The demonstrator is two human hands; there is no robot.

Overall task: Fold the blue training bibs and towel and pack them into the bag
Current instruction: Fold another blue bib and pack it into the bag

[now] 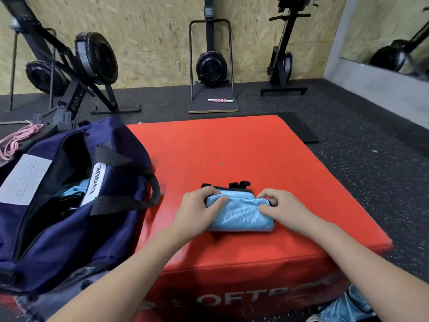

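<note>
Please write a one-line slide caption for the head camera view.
Both hands, left hand and right hand, grip a folded blue bib on the red soft box, beside the open navy bag.

A folded light-blue bib (pixel 240 211), edged in black, lies on the near half of a red padded surface (pixel 243 147). The left hand (pixel 197 211) grips its left end, thumb on top and fingers curled over the far edge. The right hand (pixel 279 205) pinches its right end at the black trim. To the left a navy bag (pixel 69 201) stands open on the surface's edge, with light-blue cloth (pixel 75 190) showing inside. More light-blue fabric (pixel 346 307) lies on the floor at the near right. Far off, black exercise machines (pixel 211 63) stand against a chipboard wall, and a pink rope (pixel 17 139) lies at far left.
</note>
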